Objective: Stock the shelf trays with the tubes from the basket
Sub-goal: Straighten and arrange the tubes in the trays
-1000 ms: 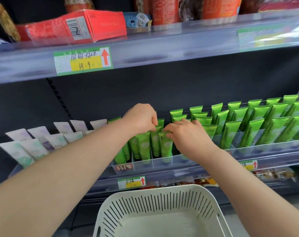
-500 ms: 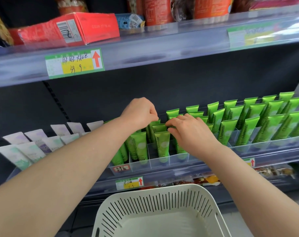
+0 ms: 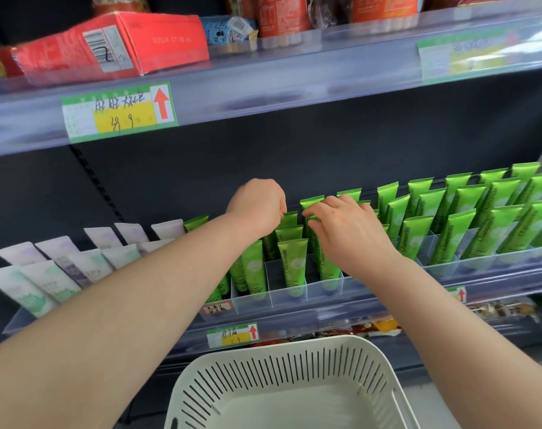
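Observation:
Green tubes (image 3: 292, 261) stand in rows in the clear divided shelf tray (image 3: 294, 301). My left hand (image 3: 257, 205) reaches over the middle rows, its curled fingers on the crimped top of a green tube (image 3: 289, 217) near the back. Just to its right, my right hand (image 3: 347, 230) pinches the top of a neighbouring green tube (image 3: 311, 203). The white slotted basket (image 3: 294, 348) sits below the shelf between my forearms. No tube shows in the part of it that I can see.
More green tubes (image 3: 455, 230) fill the tray to the right, and pale lilac and white tubes (image 3: 46, 274) stand to the left. The shelf above carries a red box (image 3: 114, 44) and a price label (image 3: 118, 111). Packets lie on the shelf below.
Both hands have shifted a little farther back along the tube rows. My right fingers have gone from a front tube to the top of one behind it.

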Motion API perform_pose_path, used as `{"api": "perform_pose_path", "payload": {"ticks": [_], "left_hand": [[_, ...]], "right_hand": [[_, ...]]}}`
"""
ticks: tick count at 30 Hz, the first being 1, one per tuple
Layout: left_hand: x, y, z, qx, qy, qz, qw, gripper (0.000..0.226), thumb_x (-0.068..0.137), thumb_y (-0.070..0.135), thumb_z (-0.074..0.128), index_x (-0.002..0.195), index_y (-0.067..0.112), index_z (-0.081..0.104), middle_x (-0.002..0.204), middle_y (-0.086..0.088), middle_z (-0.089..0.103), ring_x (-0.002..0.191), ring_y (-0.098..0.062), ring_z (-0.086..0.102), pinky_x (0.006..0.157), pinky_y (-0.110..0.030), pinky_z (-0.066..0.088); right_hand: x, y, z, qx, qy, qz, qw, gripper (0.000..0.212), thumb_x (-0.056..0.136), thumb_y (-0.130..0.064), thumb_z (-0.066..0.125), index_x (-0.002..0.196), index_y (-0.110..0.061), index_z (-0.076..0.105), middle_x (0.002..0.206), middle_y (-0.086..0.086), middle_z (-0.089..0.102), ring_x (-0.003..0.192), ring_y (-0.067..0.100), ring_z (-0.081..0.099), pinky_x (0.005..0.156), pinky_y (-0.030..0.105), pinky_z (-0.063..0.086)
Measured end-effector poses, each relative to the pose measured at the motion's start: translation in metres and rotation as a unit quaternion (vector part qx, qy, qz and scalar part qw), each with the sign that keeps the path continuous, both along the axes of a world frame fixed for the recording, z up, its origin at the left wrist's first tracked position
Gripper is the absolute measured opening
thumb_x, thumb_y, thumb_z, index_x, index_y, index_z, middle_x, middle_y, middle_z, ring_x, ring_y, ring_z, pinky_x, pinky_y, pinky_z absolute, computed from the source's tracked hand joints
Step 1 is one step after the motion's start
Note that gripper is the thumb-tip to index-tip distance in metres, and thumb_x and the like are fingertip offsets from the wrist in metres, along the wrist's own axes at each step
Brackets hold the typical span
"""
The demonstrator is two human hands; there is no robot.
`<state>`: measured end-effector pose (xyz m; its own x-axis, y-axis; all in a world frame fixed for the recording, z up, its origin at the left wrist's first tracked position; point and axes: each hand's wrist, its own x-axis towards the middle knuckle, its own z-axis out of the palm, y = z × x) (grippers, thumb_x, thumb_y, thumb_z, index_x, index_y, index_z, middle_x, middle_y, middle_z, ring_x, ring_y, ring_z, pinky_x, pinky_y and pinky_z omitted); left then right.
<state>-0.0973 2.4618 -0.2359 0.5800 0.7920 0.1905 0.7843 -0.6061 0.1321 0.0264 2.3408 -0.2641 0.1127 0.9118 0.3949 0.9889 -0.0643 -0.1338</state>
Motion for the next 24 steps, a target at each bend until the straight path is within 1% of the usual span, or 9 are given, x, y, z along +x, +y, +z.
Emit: {"api": "perform_pose_path", "payload": {"ticks": [2, 3, 6, 9, 11, 13, 17, 20, 24], "left_hand": [[-0.003, 0.002, 0.004, -0.025, -0.016, -0.003, 1.0, 0.007, 0.085, 0.021, 0.07, 0.082, 0.023, 0.075, 0.089, 0.005, 0.072, 0.089, -0.017, 0.065, 0.074, -0.029, 0.051], [-0.005, 0.004, 0.007, -0.035, -0.035, -0.001, 0.999, 0.007, 0.084, 0.023, 0.071, 0.079, 0.021, 0.075, 0.087, 0.006, 0.072, 0.088, -0.017, 0.065, 0.076, -0.031, 0.052], [-0.012, 0.013, 0.015, -0.013, -0.077, 0.023, 0.997, 0.005, 0.083, 0.022, 0.072, 0.085, 0.02, 0.077, 0.091, 0.005, 0.072, 0.09, -0.019, 0.064, 0.08, -0.034, 0.053], [-0.017, 0.023, 0.014, 0.008, -0.03, 0.04, 0.999, 0.013, 0.082, 0.017, 0.074, 0.094, 0.021, 0.075, 0.099, 0.001, 0.071, 0.094, -0.023, 0.064, 0.078, -0.031, 0.051], [-0.016, 0.027, 0.012, 0.002, 0.011, 0.041, 0.999, 0.013, 0.079, 0.011, 0.072, 0.087, 0.02, 0.075, 0.097, 0.001, 0.071, 0.088, -0.022, 0.063, 0.073, -0.03, 0.05], [-0.013, 0.029, 0.009, 0.002, 0.024, 0.04, 0.999, 0.014, 0.078, 0.004, 0.068, 0.077, 0.018, 0.073, 0.092, 0.001, 0.072, 0.085, -0.021, 0.064, 0.068, -0.029, 0.049], [-0.003, 0.028, 0.005, 0.016, 0.0, 0.028, 0.999, 0.024, 0.084, 0.002, 0.064, 0.085, 0.023, 0.075, 0.095, 0.003, 0.071, 0.092, -0.021, 0.065, 0.07, -0.028, 0.047], [0.005, 0.026, 0.003, 0.023, -0.019, 0.017, 0.999, 0.021, 0.086, 0.006, 0.064, 0.088, 0.025, 0.075, 0.097, 0.002, 0.072, 0.093, -0.021, 0.065, 0.077, -0.031, 0.053], [0.006, 0.023, 0.002, 0.0, -0.029, 0.001, 1.0, 0.014, 0.087, 0.015, 0.068, 0.095, 0.023, 0.076, 0.097, 0.002, 0.072, 0.094, -0.019, 0.065, 0.082, -0.034, 0.054]], "right_hand": [[0.0, 0.002, 0.001, -0.003, 0.001, -0.001, 1.0, 0.031, 0.101, -0.029, 0.037, 0.126, -0.025, 0.056, 0.121, -0.003, 0.06, 0.112, 0.022, 0.049, 0.087, 0.041, 0.038], [0.001, 0.004, 0.001, -0.003, 0.002, -0.002, 1.0, 0.031, 0.101, -0.029, 0.037, 0.125, -0.025, 0.056, 0.121, -0.003, 0.06, 0.112, 0.022, 0.049, 0.086, 0.04, 0.038], [0.0, 0.009, 0.0, -0.004, 0.005, -0.001, 1.0, 0.031, 0.101, -0.028, 0.037, 0.126, -0.025, 0.055, 0.12, -0.003, 0.06, 0.111, 0.022, 0.048, 0.083, 0.039, 0.037], [-0.001, 0.014, -0.002, -0.001, 0.008, 0.003, 1.0, 0.031, 0.101, -0.027, 0.037, 0.126, -0.025, 0.055, 0.12, -0.002, 0.06, 0.11, 0.022, 0.049, 0.083, 0.039, 0.037], [-0.001, 0.016, -0.002, 0.0, 0.008, 0.001, 1.0, 0.031, 0.101, -0.026, 0.037, 0.126, -0.025, 0.055, 0.12, -0.002, 0.06, 0.11, 0.022, 0.048, 0.083, 0.039, 0.037], [0.0, 0.017, -0.002, 0.003, 0.009, -0.001, 1.0, 0.031, 0.101, -0.026, 0.036, 0.126, -0.025, 0.055, 0.12, -0.002, 0.06, 0.109, 0.022, 0.049, 0.083, 0.039, 0.037], [0.003, 0.017, -0.004, 0.006, 0.013, -0.005, 1.0, 0.031, 0.101, -0.028, 0.038, 0.125, -0.025, 0.056, 0.12, -0.002, 0.06, 0.11, 0.022, 0.049, 0.085, 0.041, 0.039], [0.005, 0.018, -0.006, 0.005, 0.013, -0.007, 1.0, 0.031, 0.101, -0.028, 0.037, 0.125, -0.025, 0.056, 0.121, -0.003, 0.059, 0.11, 0.022, 0.05, 0.085, 0.041, 0.04], [0.005, 0.017, -0.005, 0.005, 0.013, -0.007, 1.0, 0.031, 0.101, -0.029, 0.036, 0.124, -0.025, 0.057, 0.12, -0.003, 0.059, 0.11, 0.022, 0.05, 0.085, 0.041, 0.039]]}}
